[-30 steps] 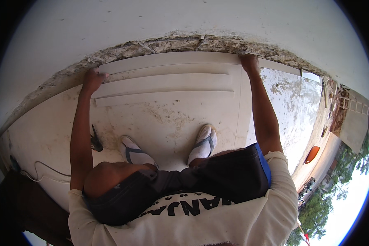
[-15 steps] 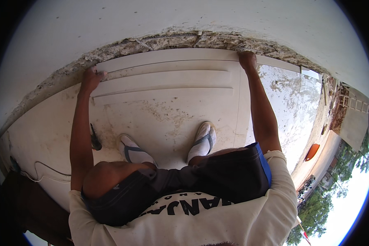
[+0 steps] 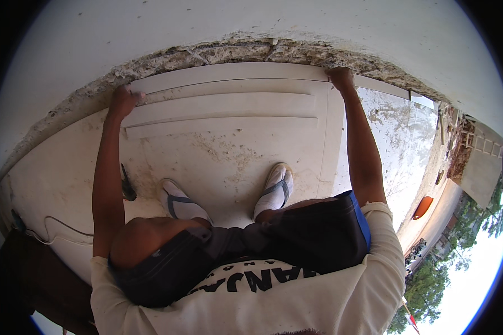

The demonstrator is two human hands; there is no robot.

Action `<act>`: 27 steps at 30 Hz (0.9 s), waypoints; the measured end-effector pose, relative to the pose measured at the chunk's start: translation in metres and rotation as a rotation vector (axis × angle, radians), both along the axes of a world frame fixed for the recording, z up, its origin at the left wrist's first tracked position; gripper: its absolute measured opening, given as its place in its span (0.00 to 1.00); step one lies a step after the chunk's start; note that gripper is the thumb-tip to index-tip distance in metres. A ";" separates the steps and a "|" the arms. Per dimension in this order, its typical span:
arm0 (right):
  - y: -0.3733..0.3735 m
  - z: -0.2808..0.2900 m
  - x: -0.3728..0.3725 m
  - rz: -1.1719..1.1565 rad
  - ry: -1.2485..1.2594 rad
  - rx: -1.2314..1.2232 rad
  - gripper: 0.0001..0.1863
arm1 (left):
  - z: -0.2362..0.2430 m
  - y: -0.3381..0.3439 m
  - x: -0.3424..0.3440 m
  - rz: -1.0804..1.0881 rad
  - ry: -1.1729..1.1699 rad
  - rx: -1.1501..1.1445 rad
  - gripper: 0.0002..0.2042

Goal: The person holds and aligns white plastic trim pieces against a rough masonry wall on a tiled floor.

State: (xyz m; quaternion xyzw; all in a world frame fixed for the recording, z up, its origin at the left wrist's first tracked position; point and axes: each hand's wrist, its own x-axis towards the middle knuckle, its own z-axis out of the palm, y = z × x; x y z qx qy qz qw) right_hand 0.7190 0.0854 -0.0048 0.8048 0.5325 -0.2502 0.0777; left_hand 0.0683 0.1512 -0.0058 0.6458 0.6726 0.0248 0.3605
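A long cream tile strip (image 3: pixel 229 72) stands along the base of the wall, below a chipped, rough band. My left hand (image 3: pixel 124 102) is closed at its left end, with the fingertips slightly blurred. Toward the right, my right hand (image 3: pixel 341 78) is closed over the strip's upper edge, where it meets the neighbouring piece. The undersides of both hands' grips are hidden. Two more loose strips, a farther one (image 3: pixel 223 105) and a nearer one (image 3: pixel 223 125), lie flat on the floor between my arms.
A dark-handled tool (image 3: pixel 128 184) lies left of my sandalled feet (image 3: pixel 179 201). A cable (image 3: pixel 67 224) runs across the floor at far left. Crumbs of debris (image 3: pixel 229 151) dot the tiles. To the right are an orange basin (image 3: pixel 423 207) and a ladder (image 3: pixel 483 143).
Both hands stay on the strip at the wall. My right hand has shifted slightly right, and the view has tilted a little. The loose strips have not moved.
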 end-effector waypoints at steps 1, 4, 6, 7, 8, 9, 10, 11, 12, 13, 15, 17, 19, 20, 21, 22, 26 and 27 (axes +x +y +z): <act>-0.001 -0.003 0.013 0.121 -0.087 0.028 0.19 | 0.000 0.002 0.009 0.001 -0.007 -0.006 0.15; 0.005 0.002 0.016 0.340 -0.202 0.135 0.19 | 0.001 0.005 0.012 -0.001 -0.006 -0.014 0.16; 0.007 0.009 -0.006 0.157 -0.116 0.131 0.19 | -0.001 0.004 0.000 -0.021 -0.013 -0.006 0.17; 0.007 0.011 -0.009 0.062 -0.082 0.127 0.19 | -0.003 0.004 0.000 -0.023 -0.014 -0.001 0.17; 0.007 0.014 -0.012 0.052 -0.111 0.126 0.19 | -0.004 0.004 0.000 -0.023 -0.014 0.005 0.18; 0.005 0.012 -0.011 0.039 -0.143 0.122 0.19 | -0.001 0.004 0.004 -0.026 -0.017 0.008 0.18; 0.003 0.011 -0.010 0.027 -0.173 0.118 0.19 | 0.002 0.005 0.008 -0.049 -0.001 -0.009 0.19; 0.003 0.011 -0.008 0.075 -0.182 0.112 0.18 | 0.006 0.007 0.012 -0.070 0.016 -0.027 0.19; 0.004 0.010 -0.006 0.124 -0.185 0.110 0.18 | 0.010 0.008 0.012 -0.090 0.039 -0.042 0.19; 0.006 0.009 -0.003 0.173 -0.187 0.107 0.18 | 0.010 0.007 0.011 -0.074 0.011 -0.050 0.19; 0.008 0.006 0.000 0.205 -0.182 0.112 0.17 | 0.012 0.004 0.009 -0.039 -0.043 -0.068 0.20; 0.009 0.003 0.001 0.206 -0.158 0.127 0.17 | 0.012 0.003 0.010 -0.100 0.063 -0.003 0.19; 0.006 0.001 0.007 0.177 -0.115 0.151 0.18 | 0.013 0.002 0.010 -0.100 0.088 -0.001 0.20; 0.005 -0.005 0.016 0.192 -0.086 0.150 0.18 | 0.012 0.004 0.011 -0.073 0.053 -0.029 0.20; 0.007 -0.005 0.014 0.189 -0.089 0.151 0.18 | 0.013 0.007 0.010 -0.041 0.025 -0.051 0.20; 0.006 -0.006 0.011 0.185 -0.091 0.152 0.18 | 0.015 0.007 0.009 -0.051 0.046 -0.066 0.20; 0.001 -0.021 0.031 0.302 -0.263 0.156 0.17 | 0.014 0.013 0.020 -0.044 0.055 -0.143 0.20; 0.004 -0.021 0.026 0.366 -0.301 0.168 0.16 | 0.014 0.014 0.017 -0.015 0.059 -0.167 0.20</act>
